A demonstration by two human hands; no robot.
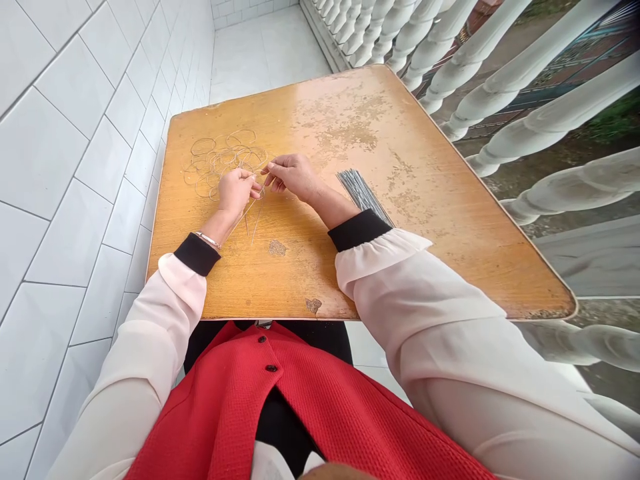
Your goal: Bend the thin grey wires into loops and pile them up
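Observation:
My left hand (235, 190) and my right hand (294, 175) meet near the middle of a worn wooden table (450, 220). Both pinch a thin piece of wire (253, 217) between them; its loose ends trail toward me on the tabletop. Just beyond my hands lies a cluster of several bent wire rings (220, 160). A bundle of straight grey wires (361, 193) rests beside my right wrist.
A white tiled wall (75, 167) runs along the table's left side. A white balustrade (500, 73) stands close on the right, with the ground outside beyond it. White floor tiles (260, 47) lie past the table's far edge.

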